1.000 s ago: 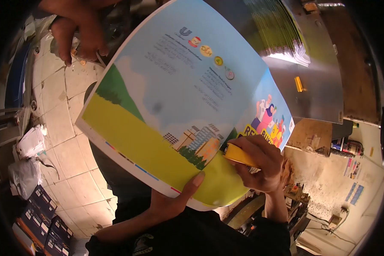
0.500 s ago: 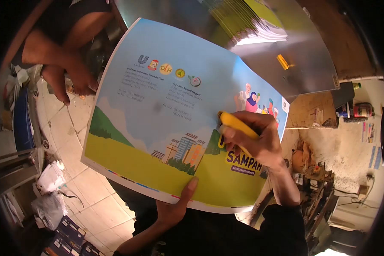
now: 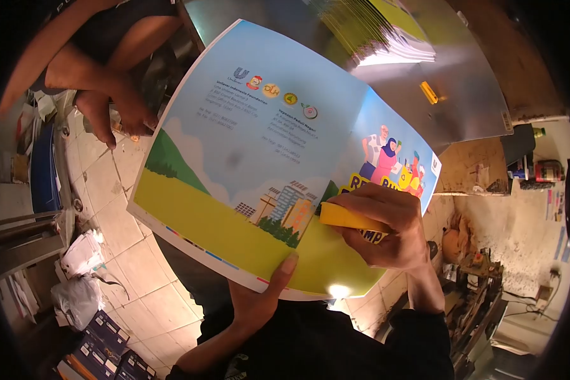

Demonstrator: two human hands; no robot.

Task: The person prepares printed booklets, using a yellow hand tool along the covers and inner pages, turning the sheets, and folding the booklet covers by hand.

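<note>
A large printed booklet cover (image 3: 234,164) lies opened out in front of me, with logos and text on its left half and cartoon people on its right half. My left hand (image 3: 263,297) grips its lower edge near the middle, thumb on top and fingers hidden beneath. My right hand (image 3: 386,228) is closed around a yellow oblong tool (image 3: 345,217), whose exact kind I cannot make out. The tool's end is at the fold line between the halves, and the hand covers part of the title lettering.
A metal table (image 3: 465,111) carries a stack of booklets (image 3: 392,47) and a small yellow object (image 3: 429,93). Another person's bare feet (image 3: 117,117) are at the upper left. Dark blue boxes (image 3: 104,339) and a plastic bag (image 3: 76,301) sit on the tiled floor (image 3: 123,253).
My right hand has slid the yellow tool down along the fold, turning it flatter and showing more of the cartoon people. The cover has tilted slightly; my left hand keeps its hold.
</note>
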